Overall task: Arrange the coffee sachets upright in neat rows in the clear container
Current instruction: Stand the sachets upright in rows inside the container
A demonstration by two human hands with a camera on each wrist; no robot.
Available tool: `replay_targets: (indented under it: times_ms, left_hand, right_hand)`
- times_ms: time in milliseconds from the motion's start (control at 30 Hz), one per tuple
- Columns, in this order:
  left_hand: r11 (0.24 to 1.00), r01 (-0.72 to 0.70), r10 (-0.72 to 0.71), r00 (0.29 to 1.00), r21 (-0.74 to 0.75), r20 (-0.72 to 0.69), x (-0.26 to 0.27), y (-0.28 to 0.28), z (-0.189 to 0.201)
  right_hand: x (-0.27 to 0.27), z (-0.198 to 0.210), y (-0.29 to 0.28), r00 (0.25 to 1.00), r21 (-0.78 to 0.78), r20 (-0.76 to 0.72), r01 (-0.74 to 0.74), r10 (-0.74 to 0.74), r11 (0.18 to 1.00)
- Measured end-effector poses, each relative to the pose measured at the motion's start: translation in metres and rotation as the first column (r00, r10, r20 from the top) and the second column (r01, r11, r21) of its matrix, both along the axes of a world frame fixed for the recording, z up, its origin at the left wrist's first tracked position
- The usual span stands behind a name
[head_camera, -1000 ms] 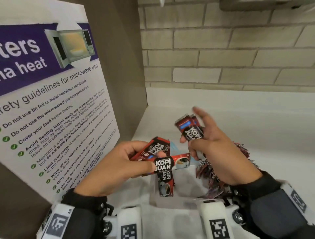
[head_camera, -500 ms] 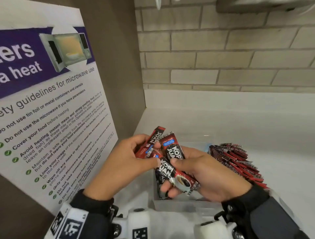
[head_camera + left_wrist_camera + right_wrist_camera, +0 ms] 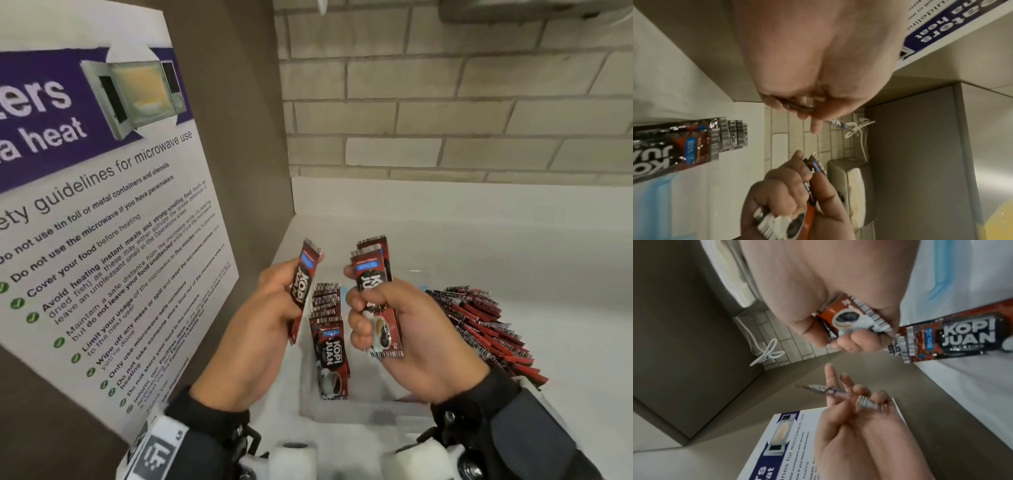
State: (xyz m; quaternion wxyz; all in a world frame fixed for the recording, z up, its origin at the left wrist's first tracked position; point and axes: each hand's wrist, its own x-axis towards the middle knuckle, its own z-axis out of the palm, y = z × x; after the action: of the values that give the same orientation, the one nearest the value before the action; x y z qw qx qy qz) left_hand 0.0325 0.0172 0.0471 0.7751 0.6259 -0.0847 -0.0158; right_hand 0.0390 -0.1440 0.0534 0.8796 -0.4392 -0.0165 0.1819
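Note:
My left hand (image 3: 291, 291) grips one red and black coffee sachet (image 3: 303, 284) upright, seen edge-on in the left wrist view (image 3: 797, 107). My right hand (image 3: 363, 308) grips two stacked sachets (image 3: 375, 291) upright, a cup picture at their lower end (image 3: 851, 316). Both hands hover apart above the clear container (image 3: 342, 407). A short row of sachets (image 3: 330, 346) stands upright along its left side. A longer leaning row of sachets (image 3: 479, 329) lies to the right; I cannot tell whether it is inside the container.
A microwave safety poster (image 3: 102, 240) leans on the brown side panel at the left. The white counter (image 3: 479, 240) runs back to a brick wall (image 3: 445, 102). A white cable (image 3: 857, 129) and a grey dispenser (image 3: 855, 178) hang on that wall.
The hands were together sorting sachets. They have parted: the left now holds one sachet upright, the right holds two. The view has shifted and shows the standing row in the container.

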Motion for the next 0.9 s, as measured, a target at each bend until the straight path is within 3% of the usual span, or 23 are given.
replay_targets:
  times_ms: [100,300,567,733,900]
  left_hand:
    - [0.992,0.04,-0.044,0.999,0.116,0.03,0.001,-0.002,-0.005]
    - [0.999,0.028,-0.031,0.997,0.04,0.07,-0.003,-0.005,-0.005]
    - [0.993,0.097,-0.101,0.993,0.065,0.062,-0.005,-0.007,-0.008]
    - [0.959,0.136,-0.148,0.988,0.25,0.029,-0.009,-0.019,-0.011]
    - [0.872,0.04,-0.112,0.987,0.488,0.119,-0.012,-0.026,-0.007]
  right_hand:
    - [0.0,0.001,0.003,0.999,0.051,-0.015,0.045,-0.044,0.998]
    - [-0.001,0.003,0.004,0.992,0.02,-0.036,0.118,-0.117,0.993]
    - [-0.004,0.005,0.003,1.0,0.025,0.011,0.013,-0.013,1.0]
    - [-0.007,0.002,0.011,1.0,-0.036,-0.001,0.031,-0.032,0.999]
    - [-0.007,-0.005,0.017,0.982,-0.292,0.154,0.151,-0.11,0.944]
